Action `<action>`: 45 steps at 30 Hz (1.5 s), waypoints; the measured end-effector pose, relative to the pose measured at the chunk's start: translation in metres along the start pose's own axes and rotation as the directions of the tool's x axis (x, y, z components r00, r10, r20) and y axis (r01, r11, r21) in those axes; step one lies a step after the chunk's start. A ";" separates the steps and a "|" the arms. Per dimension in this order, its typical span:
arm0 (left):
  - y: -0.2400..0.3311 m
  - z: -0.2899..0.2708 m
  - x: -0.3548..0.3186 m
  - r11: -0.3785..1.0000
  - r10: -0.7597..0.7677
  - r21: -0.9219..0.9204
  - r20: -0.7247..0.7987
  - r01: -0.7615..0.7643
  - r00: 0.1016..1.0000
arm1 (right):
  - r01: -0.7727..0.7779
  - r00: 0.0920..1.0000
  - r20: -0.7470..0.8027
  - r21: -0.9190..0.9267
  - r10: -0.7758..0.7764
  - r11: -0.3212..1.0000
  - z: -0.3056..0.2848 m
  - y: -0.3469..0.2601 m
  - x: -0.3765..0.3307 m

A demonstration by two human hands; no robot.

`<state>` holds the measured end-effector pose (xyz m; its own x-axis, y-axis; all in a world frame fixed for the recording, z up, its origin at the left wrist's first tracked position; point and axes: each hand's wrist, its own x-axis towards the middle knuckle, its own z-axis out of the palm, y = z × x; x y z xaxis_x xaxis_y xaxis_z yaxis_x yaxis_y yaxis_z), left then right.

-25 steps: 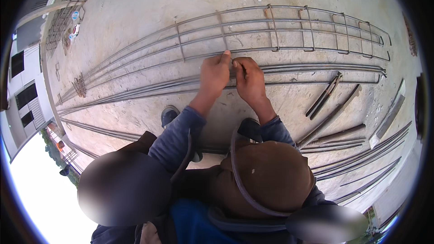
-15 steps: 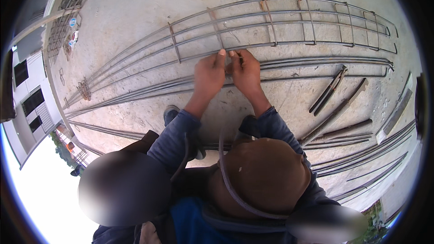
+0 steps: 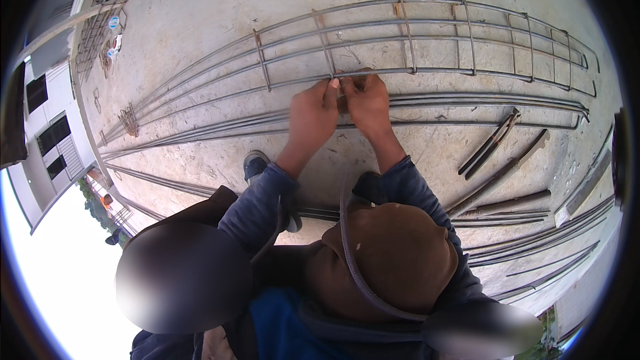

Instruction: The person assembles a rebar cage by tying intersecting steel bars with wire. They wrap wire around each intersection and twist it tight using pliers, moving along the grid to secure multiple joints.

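A long cage of steel reinforcing bars [image 3: 440, 71] lies across the concrete floor in front of me. Rectangular stirrups cross its long bars. At the joint of the nearest long bar and one stirrup [image 3: 324, 43], both hands meet. My left hand [image 3: 312, 115] is closed, its thumb and fingertips pinched together at that joint. Beside it, my right hand [image 3: 369, 105] is closed too, its fingers curled at the same bar. Whatever sits between the fingertips of either hand is hidden or too small to name.
Loose long bars [image 3: 467, 99] lie between the cage and my feet. To the right are a long-handled cutter [image 3: 490, 145] and a dark rod [image 3: 500, 172]. A small pile of stirrups [image 3: 129, 120] rests at the left. More bars [image 3: 543, 239] lie at the lower right.
The view has shifted slightly, so the cage sits a little further right and lower. My right thumb has turned inward, and both hands stay at the same joint.
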<state>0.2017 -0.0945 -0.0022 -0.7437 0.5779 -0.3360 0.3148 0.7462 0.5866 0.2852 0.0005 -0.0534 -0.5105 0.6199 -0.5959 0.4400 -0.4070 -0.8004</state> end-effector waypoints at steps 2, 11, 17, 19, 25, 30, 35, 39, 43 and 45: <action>0.001 0.000 0.000 1.000 0.021 0.005 -0.018 -0.021 1.000 | -0.163 0.985 0.077 0.162 0.153 0.973 -0.002 -0.009 0.000; -0.005 0.003 0.002 0.977 0.190 0.115 -0.099 -0.179 0.977 | -0.358 0.881 0.472 0.606 0.041 0.710 -0.021 0.003 0.010; -0.013 0.007 0.000 0.966 0.223 0.168 -0.151 -0.197 0.963 | -0.171 0.889 0.433 0.010 0.150 0.985 -0.058 -0.041 -0.020; -0.014 0.009 0.000 0.964 0.235 0.168 -0.176 -0.207 0.956 | 0.206 0.919 0.384 -0.263 -0.093 0.943 -0.063 -0.063 -0.023; -0.019 0.012 0.001 0.958 0.276 0.146 -0.250 -0.246 0.928 | 0.650 0.759 0.621 -0.711 -0.192 0.270 -0.039 -0.090 0.050; -0.018 0.013 0.002 0.976 0.218 0.046 -0.233 -0.213 0.948 | 0.662 0.701 0.713 -0.665 0.028 0.347 -0.030 -0.125 0.065; -0.011 0.011 -0.001 0.985 0.072 -0.142 -0.163 -0.096 0.984 | 0.684 0.714 0.680 -0.623 -0.169 0.380 -0.031 -0.106 0.047; -0.023 0.010 0.001 0.976 0.061 -0.202 -0.116 -0.083 0.991 | 0.701 0.693 0.573 -0.677 -0.438 0.224 -0.023 -0.079 -0.008; -0.031 -0.002 0.005 0.933 0.071 -0.359 0.079 -0.038 0.994 | 0.729 0.570 0.556 -0.681 -0.605 0.061 -0.025 -0.050 -0.016; -0.031 -0.001 0.007 0.885 0.016 -0.463 0.144 0.053 0.989 | 0.731 0.510 0.545 -0.683 -0.666 0.001 -0.026 -0.040 -0.020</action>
<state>0.1866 -0.1138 -0.0216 -0.6456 0.6314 -0.4295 -0.0343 0.5379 0.8423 0.2969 0.0214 -0.0077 -0.9557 0.2218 0.1937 0.1318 0.9105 -0.3920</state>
